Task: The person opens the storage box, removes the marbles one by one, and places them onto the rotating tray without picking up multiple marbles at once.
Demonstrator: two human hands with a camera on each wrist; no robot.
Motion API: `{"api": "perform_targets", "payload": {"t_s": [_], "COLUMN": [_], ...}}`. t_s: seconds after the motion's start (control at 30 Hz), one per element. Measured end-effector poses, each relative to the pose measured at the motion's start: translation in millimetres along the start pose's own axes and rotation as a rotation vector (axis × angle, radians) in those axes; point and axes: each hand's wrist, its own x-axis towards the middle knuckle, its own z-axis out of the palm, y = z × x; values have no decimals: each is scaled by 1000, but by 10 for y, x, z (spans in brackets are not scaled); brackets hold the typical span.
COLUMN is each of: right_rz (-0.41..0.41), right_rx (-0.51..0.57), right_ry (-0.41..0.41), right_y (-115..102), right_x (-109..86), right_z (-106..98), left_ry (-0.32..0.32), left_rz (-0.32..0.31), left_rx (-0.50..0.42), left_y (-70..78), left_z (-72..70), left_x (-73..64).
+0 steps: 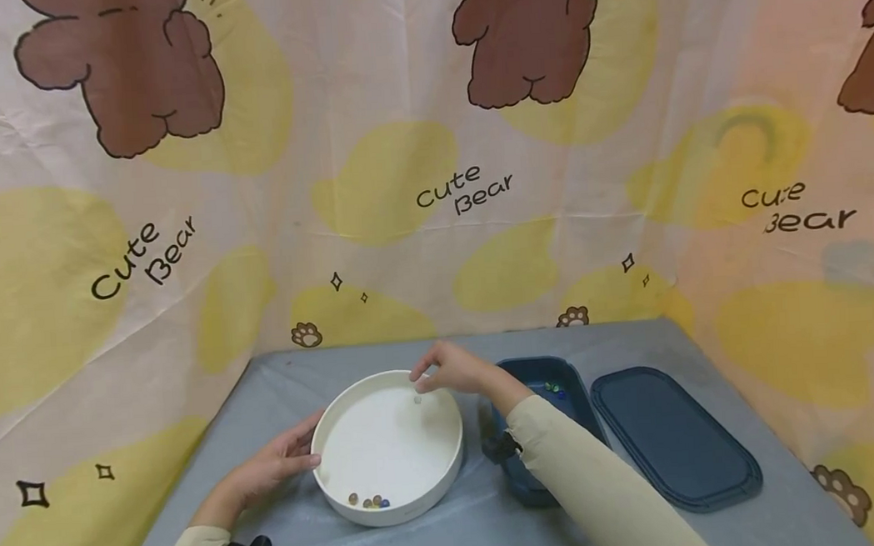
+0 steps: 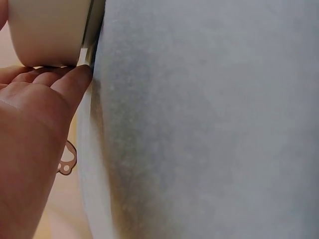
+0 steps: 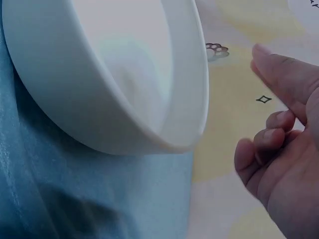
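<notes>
A white round dish (image 1: pixel 387 443) stands at mid-table, several marbles (image 1: pixel 368 502) gathered along its near inner edge. With fingers against the outer wall and thumb at the rim, my left hand (image 1: pixel 279 460) grips the dish's left side. In the left wrist view, the left fingers (image 2: pixel 45 79) lie against the dish wall (image 2: pixel 47 35). Over the far right rim hovers my right hand (image 1: pixel 454 368); a pale marble (image 1: pixel 418 399) shows just below its fingertips. The right wrist view shows thumb and fingers (image 3: pixel 271 139) apart, holding nothing, beside the dish (image 3: pixel 134 124).
Right of the dish, a dark blue rectangular container (image 1: pixel 533 367) holds several marbles (image 1: pixel 554 389) at its far end; the right forearm partly covers it. Its blue lid (image 1: pixel 676 438) lies farther right on the grey-covered table (image 1: pixel 286 382). A patterned cloth (image 1: pixel 378 293) hangs behind.
</notes>
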Motion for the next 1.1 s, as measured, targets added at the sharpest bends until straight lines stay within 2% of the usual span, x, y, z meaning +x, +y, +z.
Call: {"api": "perform_targets", "payload": {"t_s": [0.1, 0.23, 0.3, 0.47, 0.73, 0.93, 1.1], "right_rz": [19, 5, 1, -23, -17, 34, 112], "right_rx": [7, -17, -21, -31, -49, -79, -101], "right_ry": [-7, 15, 31, 75, 142, 175, 184], "right_y": [53, 143, 167, 228, 488, 654, 738], "right_x": [-4, -75, -132, -327, -672, -863, -1014], "right_z": [-27, -187, -272, -490, -805, -959, -1012], "left_ry": [12, -3, -3, 16, 7, 7, 4], "left_rz": [-10, 32, 32, 11, 57, 46, 34], "left_rx": [3, -2, 0, 11, 13, -5, -10], "left_y": [12, 20, 12, -4, -43, -18, 7], "left_z": [8, 8, 5, 14, 26, 23, 43], "left_x": [-24, -6, -3, -12, -54, -67, -49]}}
